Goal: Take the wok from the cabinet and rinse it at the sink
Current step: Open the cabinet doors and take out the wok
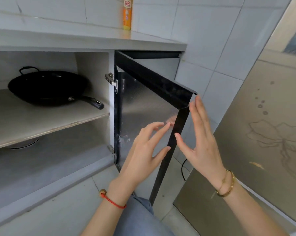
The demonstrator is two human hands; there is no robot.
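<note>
Nearest, both hands are empty with fingers spread at the free edge of the open cabinet door [178, 133]: the left hand [143, 147] on its inner side, the right hand [201, 142] on its outer side. Farther in, the wok [46, 87] rests on the upper shelf [33, 123], near its front right corner, up and left of both hands. Its long handle [91, 101] points right toward the hands; the left hand is nearer.

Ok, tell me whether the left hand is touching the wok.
Apart. The head view shows the left hand open in front of the cabinet door, with bare shelf between it and the wok.
</note>
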